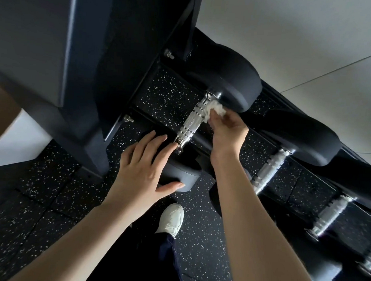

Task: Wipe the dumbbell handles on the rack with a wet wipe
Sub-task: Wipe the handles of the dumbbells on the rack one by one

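A black dumbbell lies on the rack with a knurled chrome handle (190, 122) running from its far head (226, 78) to its near head (179, 173). My right hand (227, 129) pinches a crumpled white wet wipe (216, 108) against the handle's far end. My left hand (146, 166) lies flat with spread fingers on the near head, thumb along its front edge. Two more dumbbell handles, one (270, 170) close and another (331, 217) further along, sit to the right on the same rack.
The dark rack upright (63, 62) slants across the left. The black speckled rubber floor (51, 209) lies below. My white shoe (171, 219) and dark trouser leg stand under the hands. A pale wall (310, 39) fills the upper right.
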Action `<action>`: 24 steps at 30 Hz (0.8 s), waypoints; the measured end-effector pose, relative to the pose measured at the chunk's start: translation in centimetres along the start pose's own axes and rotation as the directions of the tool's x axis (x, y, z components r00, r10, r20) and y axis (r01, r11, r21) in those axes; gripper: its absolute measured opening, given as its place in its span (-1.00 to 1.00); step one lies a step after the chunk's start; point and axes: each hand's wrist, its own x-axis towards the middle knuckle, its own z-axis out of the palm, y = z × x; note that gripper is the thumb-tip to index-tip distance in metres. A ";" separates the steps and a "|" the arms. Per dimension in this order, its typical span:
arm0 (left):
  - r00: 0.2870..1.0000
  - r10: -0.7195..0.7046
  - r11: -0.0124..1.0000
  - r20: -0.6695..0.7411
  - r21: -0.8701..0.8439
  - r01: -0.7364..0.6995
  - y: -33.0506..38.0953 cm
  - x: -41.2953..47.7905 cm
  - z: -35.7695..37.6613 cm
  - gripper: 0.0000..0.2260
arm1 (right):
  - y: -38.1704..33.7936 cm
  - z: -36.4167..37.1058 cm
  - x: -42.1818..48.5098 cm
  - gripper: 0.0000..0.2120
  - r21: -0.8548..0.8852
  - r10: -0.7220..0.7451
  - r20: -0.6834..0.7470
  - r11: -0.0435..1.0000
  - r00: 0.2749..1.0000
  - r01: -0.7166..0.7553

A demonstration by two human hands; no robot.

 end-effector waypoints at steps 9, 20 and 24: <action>1.000 0.010 1.000 -0.029 -0.019 -0.011 0.0 0.0 0.0 -0.33 | 0.7 -0.1 1.5 -0.87 0.277 0.110 0.102 0.951 0.989 -0.134; 0.995 0.030 0.999 -0.094 -0.021 -0.032 0.0 0.0 0.5 -0.37 | 3.7 -1.0 4.4 -0.87 0.476 0.057 0.462 0.826 0.885 -0.302; 0.993 0.032 0.999 -0.110 -0.022 -0.035 0.0 0.0 0.7 -0.38 | 4.4 -0.9 4.9 -0.87 0.500 0.020 0.497 0.811 0.867 -0.305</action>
